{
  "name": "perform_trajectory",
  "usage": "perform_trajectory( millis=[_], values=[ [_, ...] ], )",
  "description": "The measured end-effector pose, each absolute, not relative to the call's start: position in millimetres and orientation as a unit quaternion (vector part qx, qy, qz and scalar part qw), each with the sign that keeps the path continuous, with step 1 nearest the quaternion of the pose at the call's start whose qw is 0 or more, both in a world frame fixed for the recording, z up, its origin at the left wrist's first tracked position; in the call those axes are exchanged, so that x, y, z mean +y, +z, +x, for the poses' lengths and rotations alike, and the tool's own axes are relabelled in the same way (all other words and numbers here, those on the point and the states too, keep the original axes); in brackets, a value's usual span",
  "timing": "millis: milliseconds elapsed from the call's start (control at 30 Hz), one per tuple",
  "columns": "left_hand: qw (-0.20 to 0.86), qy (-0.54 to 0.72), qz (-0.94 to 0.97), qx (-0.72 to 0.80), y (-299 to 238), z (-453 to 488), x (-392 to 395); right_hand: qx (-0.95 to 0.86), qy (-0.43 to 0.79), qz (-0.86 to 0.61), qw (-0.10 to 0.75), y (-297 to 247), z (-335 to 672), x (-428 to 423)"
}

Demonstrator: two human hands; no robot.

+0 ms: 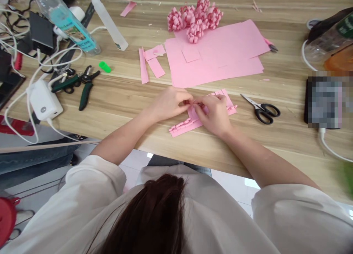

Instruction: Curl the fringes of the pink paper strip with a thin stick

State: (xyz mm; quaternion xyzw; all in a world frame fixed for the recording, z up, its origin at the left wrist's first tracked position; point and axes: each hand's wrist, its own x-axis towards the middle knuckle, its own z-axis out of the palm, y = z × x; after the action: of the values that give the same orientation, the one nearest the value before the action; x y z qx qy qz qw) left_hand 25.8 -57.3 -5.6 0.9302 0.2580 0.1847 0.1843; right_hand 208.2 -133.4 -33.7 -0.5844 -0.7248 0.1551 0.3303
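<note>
A piece of pink paper (185,129) lies near the table's front edge, with cut strips along its far side and small rolled curls along its near side. My left hand (175,104) is closed in a pinch at the middle of this paper. Fingertip to fingertip with it, my right hand (214,112) pinches the same spot from the right and covers part of the paper. The tiny bit between the fingers looks like a narrow strip of the paper. To the right lie scissors (263,110) with black handles, blades partly apart.
Farther back are pink sheets (215,59), a cluster of curled pink paper flowers (194,18) and pink offcuts (156,67). On the left are a white squeeze bottle (109,21), green cap (104,67), dark green pliers (86,88), white power adapter (45,99) and cables. A phone (324,101) lies right.
</note>
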Motion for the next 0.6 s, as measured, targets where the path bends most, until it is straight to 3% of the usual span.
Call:
perform_trajectory(
  millis=[600],
  values=[
    [0.201, 0.194, 0.924, 0.261, -4.5, 27.4, -58.9, -0.727, 0.13, -0.59, 0.326, -34.8, 208.6, -132.7]
  ],
)
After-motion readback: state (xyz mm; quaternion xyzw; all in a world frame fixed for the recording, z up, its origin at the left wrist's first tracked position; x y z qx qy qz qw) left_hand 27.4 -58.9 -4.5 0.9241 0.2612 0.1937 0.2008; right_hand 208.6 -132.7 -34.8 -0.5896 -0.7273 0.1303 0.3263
